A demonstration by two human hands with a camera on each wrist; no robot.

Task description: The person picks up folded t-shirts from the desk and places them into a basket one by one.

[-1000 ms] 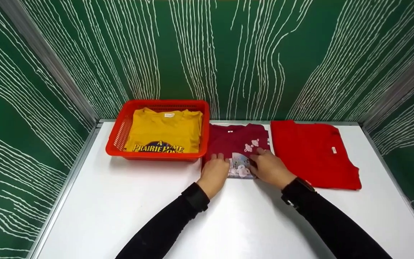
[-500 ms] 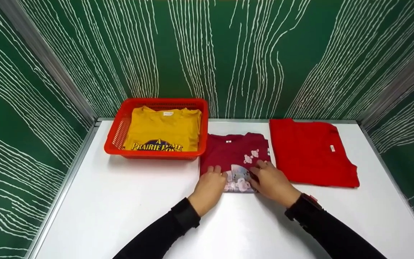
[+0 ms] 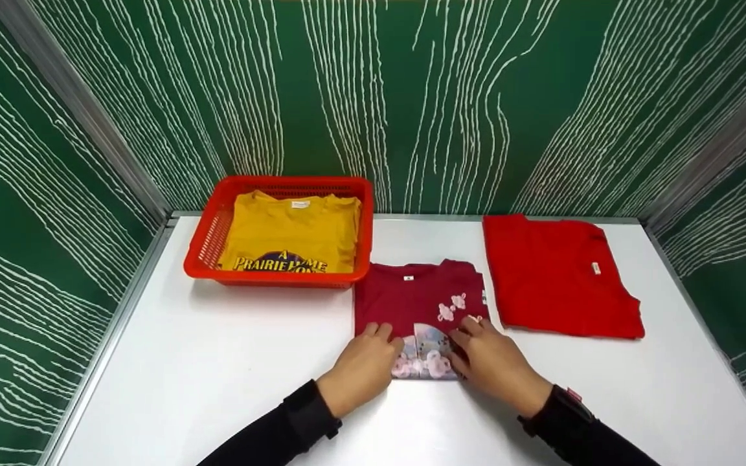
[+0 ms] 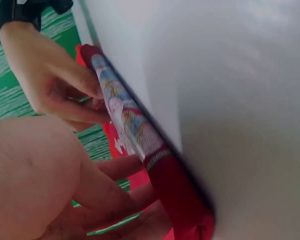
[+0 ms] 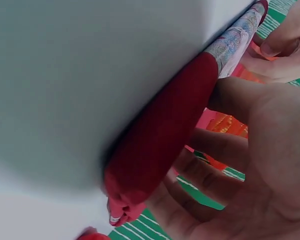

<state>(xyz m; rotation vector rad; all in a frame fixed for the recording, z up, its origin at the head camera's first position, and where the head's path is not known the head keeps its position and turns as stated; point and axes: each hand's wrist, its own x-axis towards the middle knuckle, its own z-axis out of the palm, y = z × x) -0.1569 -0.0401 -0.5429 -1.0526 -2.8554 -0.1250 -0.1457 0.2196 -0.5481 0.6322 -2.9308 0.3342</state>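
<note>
A folded maroon T-shirt (image 3: 402,301) lies flat on the white table, its pink flowers and pale picture print facing up. My left hand (image 3: 360,370) rests its fingertips on the shirt's near left part. On the near right part, the fingers of my right hand (image 3: 499,366) press down beside the print. Both wrist views show fingers laid over the top of the shirt, with its folded near edge (image 4: 132,122) along the table. In the right wrist view, the right hand (image 5: 270,150) has its fingers spread and reaching onto the maroon cloth (image 5: 162,127).
A red plastic basket (image 3: 282,279) holding a folded yellow T-shirt (image 3: 295,233) stands at the back left, close to the maroon shirt's far corner. A folded red garment (image 3: 554,278) lies at the right. Green walls with white lines (image 3: 444,97) enclose the table.
Both hands have drawn the maroon T-shirt across the table toward the person, away from the back wall and from beside the basket. The basket and the red garment stay in place.
</note>
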